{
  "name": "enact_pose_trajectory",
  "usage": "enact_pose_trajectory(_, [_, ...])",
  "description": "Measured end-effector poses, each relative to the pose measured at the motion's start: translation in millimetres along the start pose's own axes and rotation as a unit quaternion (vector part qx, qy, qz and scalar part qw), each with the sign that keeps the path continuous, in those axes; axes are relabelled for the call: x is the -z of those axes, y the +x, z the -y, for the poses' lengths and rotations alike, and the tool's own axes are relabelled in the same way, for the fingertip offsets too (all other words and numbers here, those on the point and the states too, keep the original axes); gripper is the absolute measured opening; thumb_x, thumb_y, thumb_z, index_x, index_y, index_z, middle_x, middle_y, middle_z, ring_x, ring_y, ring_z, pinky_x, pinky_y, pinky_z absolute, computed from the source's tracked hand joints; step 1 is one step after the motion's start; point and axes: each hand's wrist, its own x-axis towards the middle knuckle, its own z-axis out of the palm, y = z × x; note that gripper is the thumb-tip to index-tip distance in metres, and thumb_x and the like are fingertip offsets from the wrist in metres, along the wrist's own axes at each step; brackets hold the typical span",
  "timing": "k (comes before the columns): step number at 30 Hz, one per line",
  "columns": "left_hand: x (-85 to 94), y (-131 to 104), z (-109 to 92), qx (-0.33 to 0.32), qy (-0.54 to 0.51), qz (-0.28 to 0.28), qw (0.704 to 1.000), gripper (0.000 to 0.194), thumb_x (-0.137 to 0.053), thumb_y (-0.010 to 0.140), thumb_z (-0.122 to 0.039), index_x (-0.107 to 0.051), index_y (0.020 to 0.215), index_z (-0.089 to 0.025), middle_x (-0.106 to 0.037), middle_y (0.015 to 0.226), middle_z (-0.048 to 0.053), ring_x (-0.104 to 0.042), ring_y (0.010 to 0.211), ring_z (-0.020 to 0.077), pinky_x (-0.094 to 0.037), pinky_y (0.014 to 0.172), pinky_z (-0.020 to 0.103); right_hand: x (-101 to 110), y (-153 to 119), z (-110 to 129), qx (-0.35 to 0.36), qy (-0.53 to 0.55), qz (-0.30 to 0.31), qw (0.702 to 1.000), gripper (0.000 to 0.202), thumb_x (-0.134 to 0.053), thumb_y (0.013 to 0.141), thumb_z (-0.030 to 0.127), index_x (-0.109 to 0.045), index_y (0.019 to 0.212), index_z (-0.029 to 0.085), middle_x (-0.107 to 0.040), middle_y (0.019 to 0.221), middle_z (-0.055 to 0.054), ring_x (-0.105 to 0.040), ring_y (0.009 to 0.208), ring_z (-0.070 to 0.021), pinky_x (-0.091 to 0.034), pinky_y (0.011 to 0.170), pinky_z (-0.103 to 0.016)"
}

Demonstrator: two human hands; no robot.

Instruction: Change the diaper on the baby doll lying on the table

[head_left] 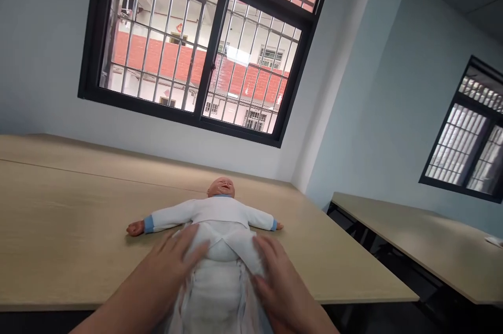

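Observation:
A baby doll [222,188] lies on its back on the table, head toward the window, arms out to the sides. It wears a white top [222,210] with blue cuffs. Around its waist is a white diaper [218,287], whose upper edges meet in a peak at the belly. On the diaper's left side rests my left hand [176,255], fingers stretched and thumb apart, slightly blurred. My right hand [277,271] lies against the other side, fingers and thumb apart. The doll's legs are hidden below the diaper.
The wooden table [78,218] reaches back to the wall under a barred window [196,51]. Its front edge runs close to me. To the right, past a gap, stands a second table [416,229] with a white item [493,241] at its far right. Another window [466,135] is beyond.

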Motion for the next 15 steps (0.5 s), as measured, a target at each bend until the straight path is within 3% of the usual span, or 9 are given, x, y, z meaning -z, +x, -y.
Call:
enact_pose_trajectory(2, [3.3, -8, -3, -0.094, 0.041, 0.05, 0.993, 0.057, -0.051, 0.08, -0.005, -0.062, 0.13, -0.029, -0.057, 0.143, 0.01, -0.05, 0.133, 0.0319, -0.034, 0.112, 0.048, -1, -10, 9, 0.083, -0.047, 0.041, 0.995, 0.052, -0.049, 0.083, 0.007, -0.056, 0.132, 0.023, -0.054, 0.138, -0.01, -0.049, 0.129, -0.0222, -0.038, 0.112, -0.037])
enact_pose_trajectory(4, [5.7, -16, -4, -0.129, 0.042, 0.076, 0.988, 0.06, -0.053, 0.081, -0.006, -0.057, 0.137, -0.027, -0.059, 0.141, 0.008, -0.048, 0.136, 0.0274, -0.03, 0.116, 0.046, 2, -14, 16, 0.132, -0.059, 0.094, 0.985, 0.042, -0.045, 0.088, 0.008, -0.063, 0.123, 0.022, -0.063, 0.126, -0.009, -0.055, 0.121, -0.0198, -0.041, 0.109, -0.033])
enact_pose_trajectory(7, [-5.0, -23, 0, -0.09, 0.06, 0.057, 0.993, 0.06, -0.055, 0.084, -0.009, -0.053, 0.141, -0.026, -0.06, 0.141, 0.008, -0.045, 0.139, 0.0282, -0.028, 0.117, 0.048, 11, -14, 21, 0.122, -0.069, 0.131, 0.982, 0.044, -0.048, 0.086, 0.009, -0.065, 0.124, 0.022, -0.064, 0.129, -0.009, -0.054, 0.125, -0.0206, -0.038, 0.113, -0.035])
enact_pose_trajectory(9, [-22.1, -26, 3, -0.068, 0.079, 0.04, 0.994, 0.049, -0.051, 0.089, -0.009, -0.062, 0.133, -0.03, -0.066, 0.133, 0.006, -0.049, 0.135, 0.0296, -0.029, 0.116, 0.052, 17, -12, 17, 0.101, -0.084, 0.157, 0.979, 0.054, -0.057, 0.079, 0.011, -0.061, 0.131, 0.022, -0.058, 0.138, -0.009, -0.049, 0.132, -0.0237, -0.035, 0.116, -0.037])
enact_pose_trajectory(12, [-50.6, -30, 5, -0.06, 0.118, 0.024, 0.991, 0.052, -0.044, 0.092, -0.005, -0.061, 0.134, -0.031, -0.065, 0.134, 0.006, -0.045, 0.138, 0.0316, -0.024, 0.115, 0.059, 15, -12, 0, 0.14, -0.137, 0.201, 0.96, 0.071, -0.071, 0.071, 0.019, -0.053, 0.14, 0.019, -0.051, 0.146, -0.011, -0.043, 0.138, -0.03, -0.034, 0.117, -0.042])
enact_pose_trajectory(15, [-69.7, -35, 3, -0.053, 0.142, -0.012, 0.988, 0.048, -0.048, 0.093, -0.013, -0.059, 0.136, -0.031, -0.062, 0.138, 0.008, -0.041, 0.141, 0.0327, -0.021, 0.115, 0.063, 0, -17, -26, 0.226, -0.255, 0.16, 0.926, 0.056, -0.065, 0.085, 0.023, -0.053, 0.139, 0.019, -0.053, 0.144, -0.01, -0.049, 0.133, -0.0306, -0.045, 0.108, -0.043])
